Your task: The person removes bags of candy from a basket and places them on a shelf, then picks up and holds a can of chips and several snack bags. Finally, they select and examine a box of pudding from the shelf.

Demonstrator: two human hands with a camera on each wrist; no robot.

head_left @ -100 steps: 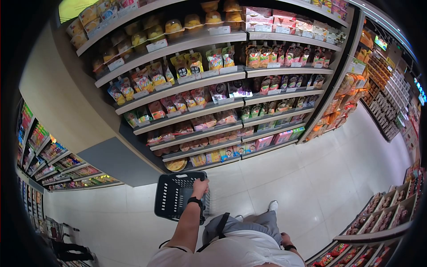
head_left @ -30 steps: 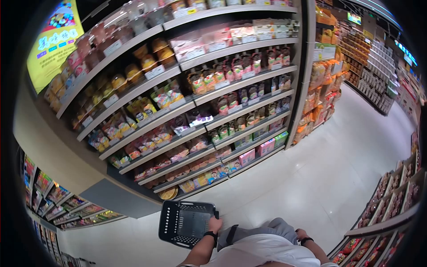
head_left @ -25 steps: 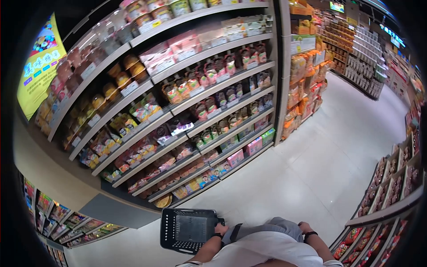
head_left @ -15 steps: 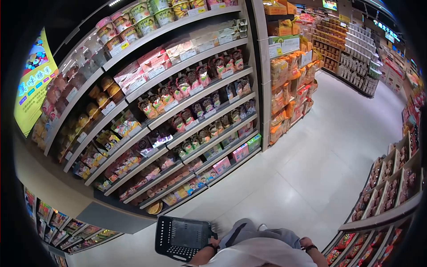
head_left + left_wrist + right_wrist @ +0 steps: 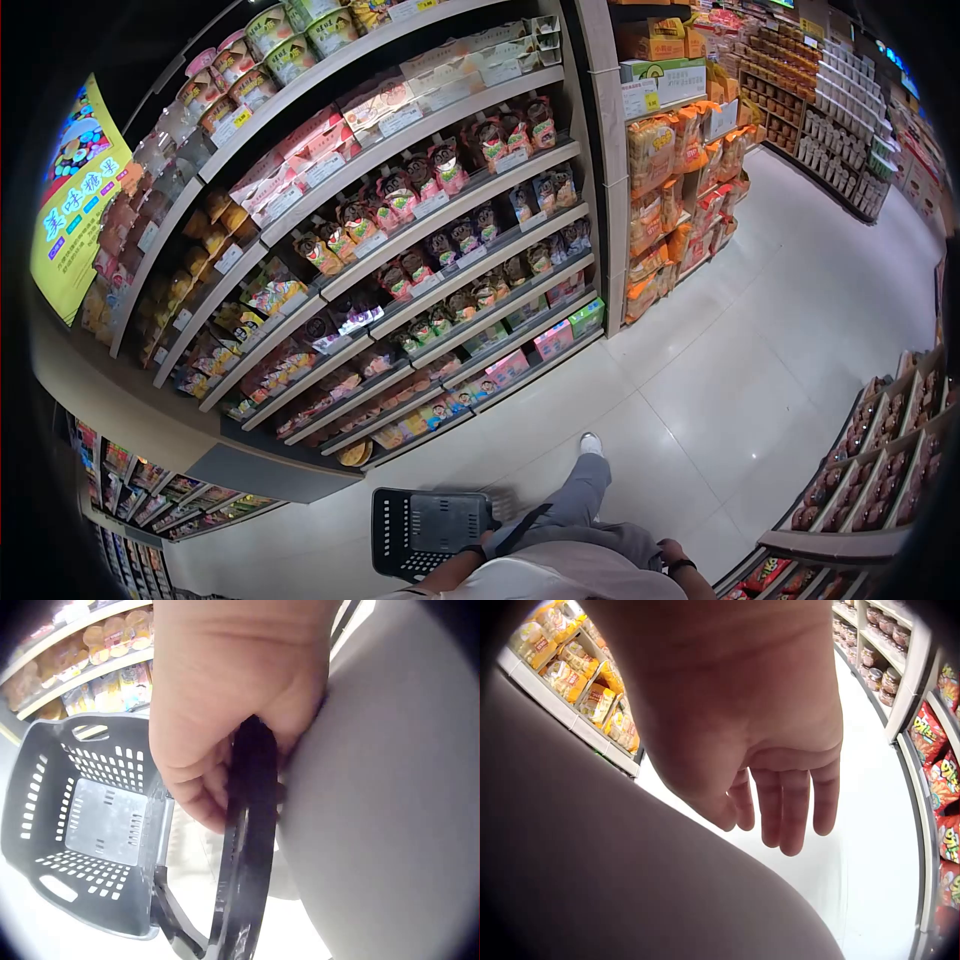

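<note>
Shoe [image 5: 591, 443] farther along aisle tiles [image 5: 690, 400], left grip [image 5: 240, 697] round basket handle [image 5: 251, 825], right grip [image 5: 757, 742] loose

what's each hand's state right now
Left hand: closed, holding the black handle of the shopping basket.
Right hand: open, holding nothing.

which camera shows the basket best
The left wrist view: the basket is large there, its inside visible, its handle in the left hand. The head view shows it smaller, near the bottom edge; the right wrist view lacks it.

Dark grey basket [image 5: 139, 904], black handle [image 5: 251, 810], plain grey trousers [image 5: 584, 488]
</note>
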